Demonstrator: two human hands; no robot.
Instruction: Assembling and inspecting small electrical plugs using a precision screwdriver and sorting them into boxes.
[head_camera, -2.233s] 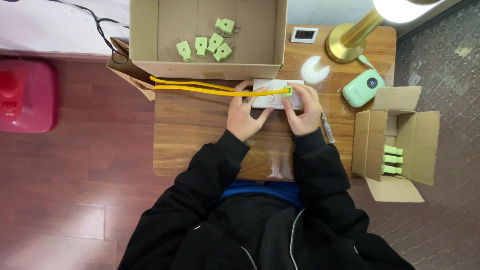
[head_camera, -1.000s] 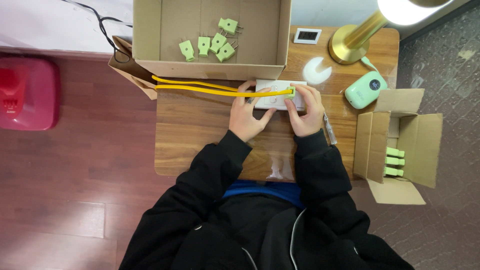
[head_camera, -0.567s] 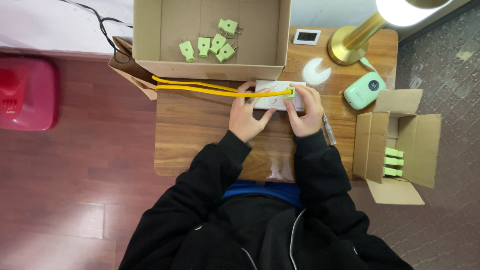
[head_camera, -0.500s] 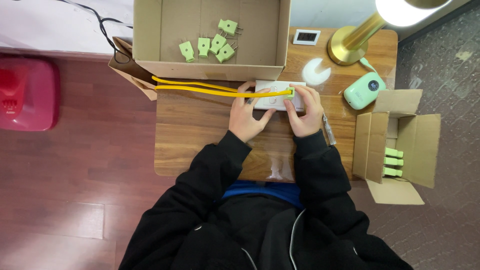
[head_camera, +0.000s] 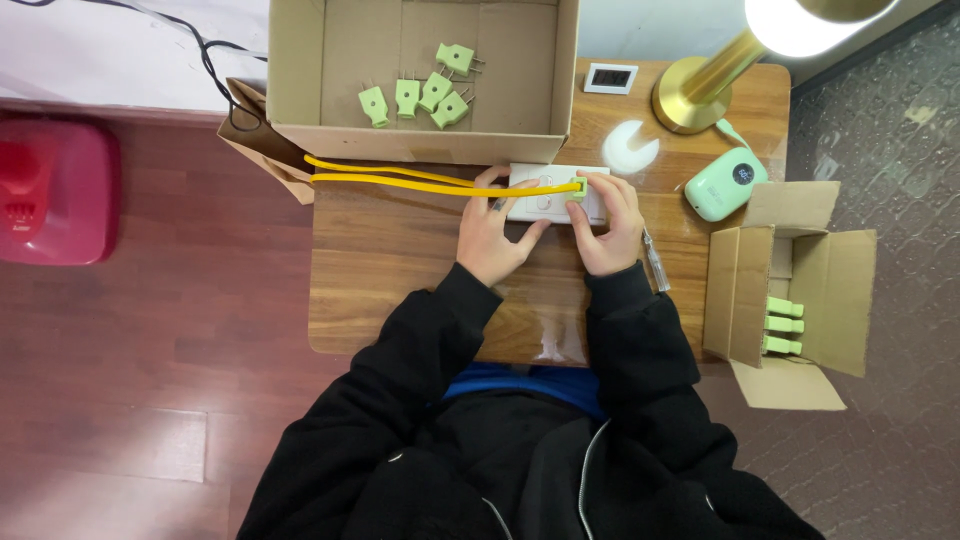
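One wooden table (head_camera: 400, 260), reddish plank floor (head_camera: 150, 380)

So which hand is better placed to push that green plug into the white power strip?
Probably the right hand: its fingers already rest on the green plug, while the left hand steadies the white power strip.
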